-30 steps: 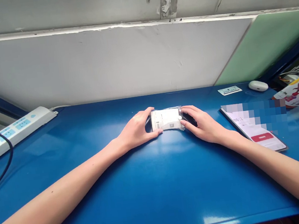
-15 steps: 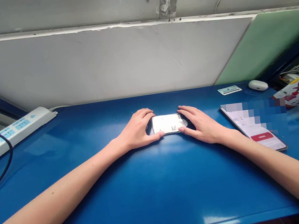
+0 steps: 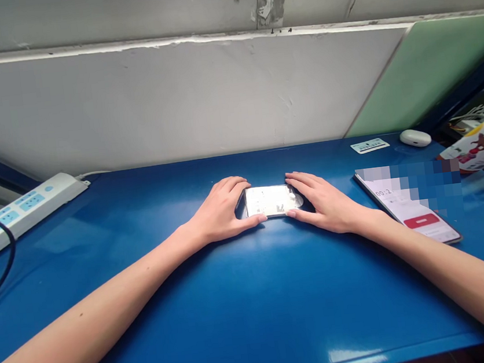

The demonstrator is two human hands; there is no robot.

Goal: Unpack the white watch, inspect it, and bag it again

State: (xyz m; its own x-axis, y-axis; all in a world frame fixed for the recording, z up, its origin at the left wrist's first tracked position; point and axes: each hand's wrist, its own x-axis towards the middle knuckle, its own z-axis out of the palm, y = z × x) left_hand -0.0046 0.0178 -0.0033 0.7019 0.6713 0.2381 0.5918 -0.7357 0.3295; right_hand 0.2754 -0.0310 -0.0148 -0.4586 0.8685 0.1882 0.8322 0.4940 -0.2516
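A small flat packet (image 3: 271, 201) in clear plastic, with a white label and a printed code, lies flat on the blue table (image 3: 255, 296) in the middle. My left hand (image 3: 221, 212) cups its left end, thumb along the near edge and fingers curled over the far side. My right hand (image 3: 325, 203) holds its right end the same way, fingers bent around it. Both forearms rest low over the table and reach in from the near corners.
A phone (image 3: 409, 209) with a lit screen and a red button lies to the right of my right hand. Behind it are a small white card (image 3: 369, 145) and a white earbud case (image 3: 415, 138). A white power strip (image 3: 22, 209) with a black cable sits at far left. A white wall panel stands behind the table.
The packet stood tilted up toward me a second ago; it has been laid down flat on the table. Both hands stayed at its ends and lowered with it.
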